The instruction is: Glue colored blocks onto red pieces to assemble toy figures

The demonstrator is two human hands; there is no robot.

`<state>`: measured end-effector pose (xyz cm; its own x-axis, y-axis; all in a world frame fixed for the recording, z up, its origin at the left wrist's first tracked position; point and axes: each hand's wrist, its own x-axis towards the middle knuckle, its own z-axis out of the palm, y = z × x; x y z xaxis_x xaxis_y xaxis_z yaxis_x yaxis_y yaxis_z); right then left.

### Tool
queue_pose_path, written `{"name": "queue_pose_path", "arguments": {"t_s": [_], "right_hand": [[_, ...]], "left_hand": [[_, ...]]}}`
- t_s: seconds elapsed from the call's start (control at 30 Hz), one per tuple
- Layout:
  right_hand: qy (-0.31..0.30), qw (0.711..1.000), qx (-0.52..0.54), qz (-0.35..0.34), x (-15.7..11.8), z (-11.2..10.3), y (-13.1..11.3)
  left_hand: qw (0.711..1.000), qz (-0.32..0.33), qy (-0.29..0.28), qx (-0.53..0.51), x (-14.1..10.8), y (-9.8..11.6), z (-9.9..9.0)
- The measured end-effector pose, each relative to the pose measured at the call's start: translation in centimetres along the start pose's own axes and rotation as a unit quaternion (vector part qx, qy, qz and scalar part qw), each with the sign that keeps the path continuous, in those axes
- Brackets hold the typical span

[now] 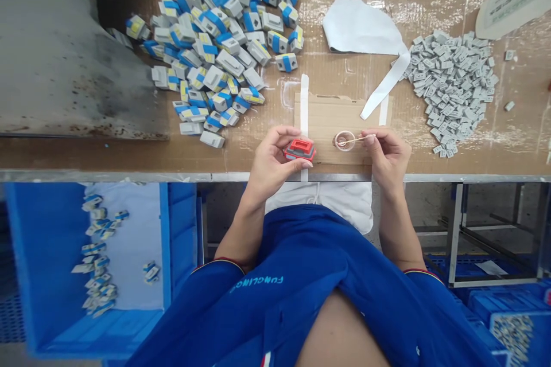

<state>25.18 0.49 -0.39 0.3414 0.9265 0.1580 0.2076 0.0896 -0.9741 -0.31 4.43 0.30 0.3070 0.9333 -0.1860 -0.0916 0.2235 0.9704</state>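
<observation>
My left hand (275,161) is closed around a small red and grey block (300,149), thumb below it and fingers behind. Between the thumb and fingers of my right hand (387,155) is a thin stick (358,139), its far end inside a small round clear cup (345,140). The cup stands on a cardboard sheet (327,114) with white tape strips at its sides. A white cloth (359,26) lies behind the sheet, its narrow tail reaching over it.
Many grey blocks with blue and yellow bands (224,40) are heaped back left, beside a metal box (77,51). Small grey pieces (456,83) are piled right, near a white container (516,0). A blue bin (176,241) with blocks stands below left.
</observation>
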Motion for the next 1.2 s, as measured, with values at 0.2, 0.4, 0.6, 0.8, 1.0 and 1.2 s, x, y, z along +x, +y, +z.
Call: {"name": "queue_pose_path", "arguments": {"t_s": [0.2,0.4,0.6,0.8,1.0,1.2], "right_hand": [[0.017,0.999,-0.006,0.026,0.0,-0.5,0.2],[0.02,0.999,0.025,0.032,-0.1,-0.3,0.2],[0.039,0.998,0.043,0.028,0.1,0.0,-0.2],[0.042,0.997,-0.002,-0.07,-0.1,0.6,-2.8],[-0.062,0.987,-0.048,-0.141,-0.3,1.9,-4.3],[-0.099,0.972,-0.089,-0.193,0.2,2.2,-4.4]], "left_hand": [[0.999,0.005,0.041,0.005,-0.3,0.0,-0.2],[0.997,-0.015,-0.009,-0.072,0.1,-1.0,0.4],[0.996,-0.025,-0.055,-0.072,0.7,-0.8,1.5],[0.998,-0.03,-0.033,-0.045,0.7,-0.6,2.0],[0.999,-0.043,-0.017,-0.016,0.4,-0.6,2.4],[0.999,-0.036,-0.017,-0.009,0.4,-0.4,2.6]]}}
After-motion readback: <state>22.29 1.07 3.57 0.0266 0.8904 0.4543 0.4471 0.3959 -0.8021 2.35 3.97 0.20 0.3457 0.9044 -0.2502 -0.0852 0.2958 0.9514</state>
